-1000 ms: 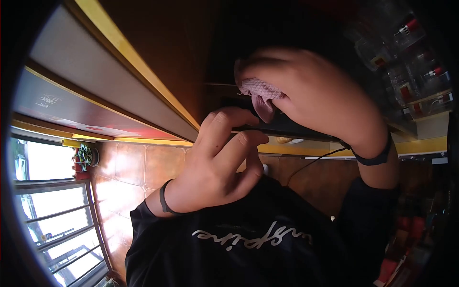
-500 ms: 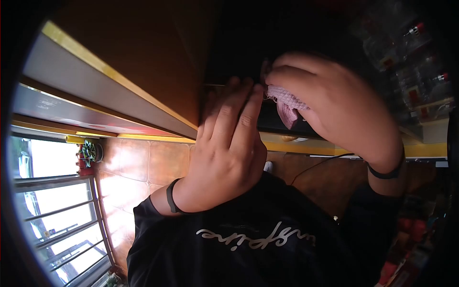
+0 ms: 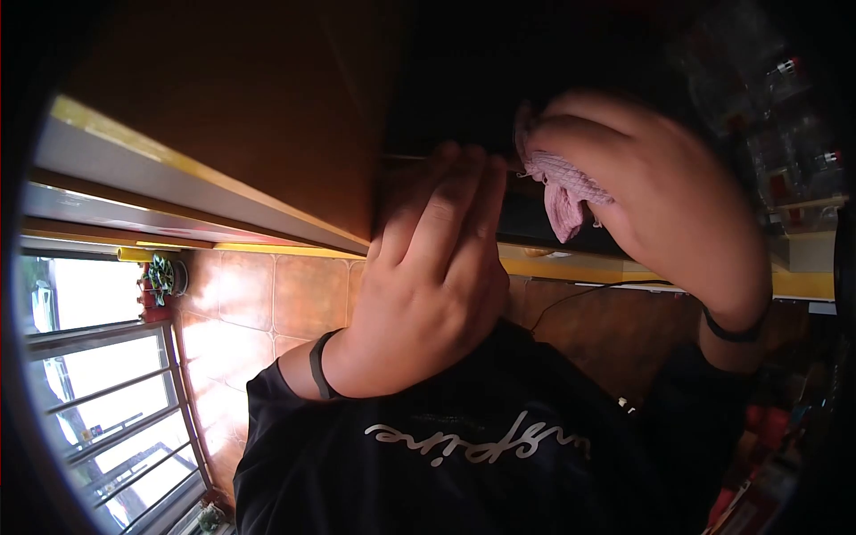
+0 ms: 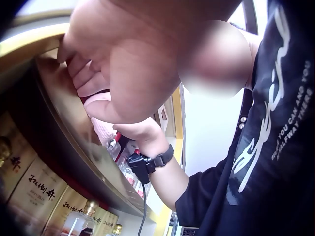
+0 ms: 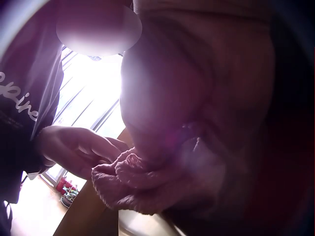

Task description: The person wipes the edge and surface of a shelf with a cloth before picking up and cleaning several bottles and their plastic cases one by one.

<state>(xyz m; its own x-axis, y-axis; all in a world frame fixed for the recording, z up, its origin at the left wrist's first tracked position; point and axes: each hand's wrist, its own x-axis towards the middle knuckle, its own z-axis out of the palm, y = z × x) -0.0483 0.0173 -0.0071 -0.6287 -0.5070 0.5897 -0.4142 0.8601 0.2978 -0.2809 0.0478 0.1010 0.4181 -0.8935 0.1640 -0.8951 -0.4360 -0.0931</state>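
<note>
My right hand (image 3: 624,169) grips a bunched pink cloth (image 3: 563,192) with a waffle-like texture, one corner hanging below the fingers. In the right wrist view the folds of the cloth (image 5: 140,184) bulge out under the palm. To its left, my left hand (image 3: 432,276) reaches forward with its fingers extended side by side and nothing held. The left wrist view shows those fingers (image 4: 91,81) against the glossy brown shelf board (image 4: 74,115), close to its edge. The shelf area ahead of both hands is dark.
Yellow-edged shelving (image 3: 214,174) runs along the left. Boxes (image 4: 39,191) and a clear bottle (image 4: 81,221) stand below the board. Packaged items (image 3: 785,134) line the right side. A thin cable (image 3: 580,290) hangs near the right arm. A potted plant (image 3: 165,276) stands by the window.
My left hand has gone from bent, spread fingers to extended ones reaching forward onto the shelf. The right hand with the cloth has shifted to the right.
</note>
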